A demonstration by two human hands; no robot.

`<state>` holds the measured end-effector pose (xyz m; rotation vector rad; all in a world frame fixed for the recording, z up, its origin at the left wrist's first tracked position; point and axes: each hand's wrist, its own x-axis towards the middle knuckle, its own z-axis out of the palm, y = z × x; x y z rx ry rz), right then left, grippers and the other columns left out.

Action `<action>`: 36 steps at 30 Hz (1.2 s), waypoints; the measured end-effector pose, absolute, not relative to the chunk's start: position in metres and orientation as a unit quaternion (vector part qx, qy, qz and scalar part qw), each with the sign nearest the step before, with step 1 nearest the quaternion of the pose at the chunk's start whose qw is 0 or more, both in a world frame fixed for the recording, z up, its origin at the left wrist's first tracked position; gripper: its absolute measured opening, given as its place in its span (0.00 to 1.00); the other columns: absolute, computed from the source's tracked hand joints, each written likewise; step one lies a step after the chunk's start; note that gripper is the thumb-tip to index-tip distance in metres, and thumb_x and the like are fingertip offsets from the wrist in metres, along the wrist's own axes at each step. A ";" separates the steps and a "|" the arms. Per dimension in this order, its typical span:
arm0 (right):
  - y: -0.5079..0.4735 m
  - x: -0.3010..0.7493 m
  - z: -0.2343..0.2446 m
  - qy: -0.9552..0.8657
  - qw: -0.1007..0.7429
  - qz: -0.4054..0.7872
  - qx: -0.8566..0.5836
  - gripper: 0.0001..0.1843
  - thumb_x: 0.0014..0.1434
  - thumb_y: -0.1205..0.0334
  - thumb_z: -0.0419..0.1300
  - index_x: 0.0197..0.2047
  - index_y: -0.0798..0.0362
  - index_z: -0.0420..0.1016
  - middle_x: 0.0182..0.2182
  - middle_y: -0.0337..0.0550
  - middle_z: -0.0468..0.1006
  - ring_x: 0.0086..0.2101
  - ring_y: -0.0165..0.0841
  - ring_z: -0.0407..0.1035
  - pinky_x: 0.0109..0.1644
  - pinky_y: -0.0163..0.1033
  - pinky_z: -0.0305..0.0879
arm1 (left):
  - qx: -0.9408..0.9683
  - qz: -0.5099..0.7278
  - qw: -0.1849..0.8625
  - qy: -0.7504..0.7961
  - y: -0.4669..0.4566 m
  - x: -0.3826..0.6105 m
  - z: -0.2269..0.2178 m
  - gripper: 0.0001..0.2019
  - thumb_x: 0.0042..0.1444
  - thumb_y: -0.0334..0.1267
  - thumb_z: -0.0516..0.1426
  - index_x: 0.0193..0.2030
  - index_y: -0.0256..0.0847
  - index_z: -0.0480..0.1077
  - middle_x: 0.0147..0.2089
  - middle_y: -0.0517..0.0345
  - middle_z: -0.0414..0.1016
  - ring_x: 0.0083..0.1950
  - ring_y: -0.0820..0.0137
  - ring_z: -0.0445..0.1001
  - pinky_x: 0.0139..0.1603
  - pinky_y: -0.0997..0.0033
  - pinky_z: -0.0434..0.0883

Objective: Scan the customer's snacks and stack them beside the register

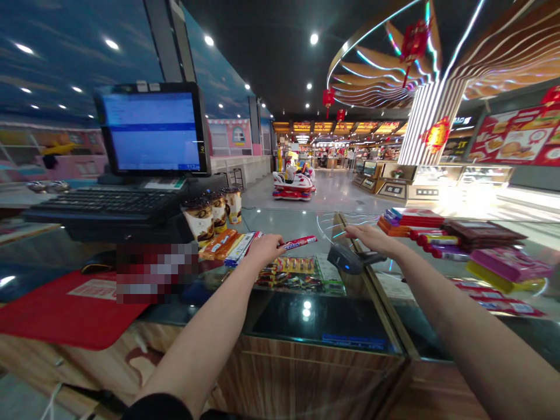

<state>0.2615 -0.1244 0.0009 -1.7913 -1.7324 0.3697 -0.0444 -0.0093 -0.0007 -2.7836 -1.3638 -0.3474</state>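
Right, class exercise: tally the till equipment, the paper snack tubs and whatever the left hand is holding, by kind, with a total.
Paper snack tubs: 3
Till monitor: 1
Keyboard: 1
Barcode scanner: 1
Red candy stick pack: 1
Total: 7

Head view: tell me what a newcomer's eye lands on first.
The left hand pinching a red stick of sweets over the glass counter draws the eye at centre, near a barcode scanner. The glowing till monitor stands at left, and a red-and-white kiddie ride sits in the mall aisle straight ahead.
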 end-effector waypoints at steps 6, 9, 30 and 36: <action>-0.095 0.225 0.014 -0.607 0.302 0.232 -0.697 0.29 0.66 0.46 0.47 0.52 0.60 0.76 0.49 0.57 0.78 0.49 0.46 0.72 0.56 0.48 0.63 | -0.898 -0.111 0.000 -0.426 -0.012 -0.046 0.003 0.11 0.58 0.42 0.55 0.44 0.44 0.74 0.46 0.52 0.78 0.47 0.63 0.76 0.47 0.68 0.68; -0.087 0.213 0.015 -0.574 0.315 0.269 -0.707 0.30 0.66 0.46 0.47 0.54 0.62 0.74 0.50 0.59 0.77 0.50 0.47 0.71 0.55 0.48 0.64 | -0.898 -0.130 -0.029 -0.418 -0.009 -0.045 0.001 0.11 0.59 0.43 0.55 0.45 0.44 0.73 0.48 0.52 0.77 0.47 0.64 0.75 0.46 0.68 0.69; -0.052 0.167 0.017 -0.646 0.398 0.197 -0.621 0.21 0.67 0.52 0.45 0.46 0.54 0.74 0.43 0.47 0.78 0.46 0.38 0.70 0.54 0.43 0.62 | -0.870 -0.213 0.025 -0.445 -0.030 -0.087 0.025 0.12 0.60 0.45 0.54 0.45 0.43 0.73 0.44 0.54 0.77 0.46 0.65 0.74 0.43 0.70 0.66; -0.051 0.110 0.024 -0.650 0.398 0.205 -0.614 0.21 0.67 0.53 0.47 0.51 0.56 0.73 0.54 0.53 0.74 0.53 0.41 0.66 0.59 0.43 0.57 | -0.850 -0.224 0.011 -0.477 -0.031 -0.120 0.018 0.12 0.60 0.45 0.54 0.45 0.44 0.73 0.45 0.54 0.78 0.46 0.65 0.74 0.42 0.71 0.65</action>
